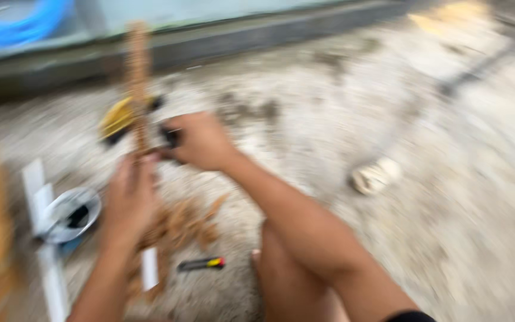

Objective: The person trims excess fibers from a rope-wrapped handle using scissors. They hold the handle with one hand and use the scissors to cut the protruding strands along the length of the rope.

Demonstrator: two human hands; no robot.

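A rough concrete floor fills the blurred view. Left of centre a wooden stick stands upright, gripped low by the closed left hand. The right hand, just right of it, is clenched on what may be a dark tool. Wood shavings lie near, with a small marker.

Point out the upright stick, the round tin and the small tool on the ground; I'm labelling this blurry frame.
upright stick (138, 65), head view, on its upper shaft.
round tin (61, 222), head view, on its rim.
small tool (201, 263), head view, on its dark body beside the red-and-yellow end.
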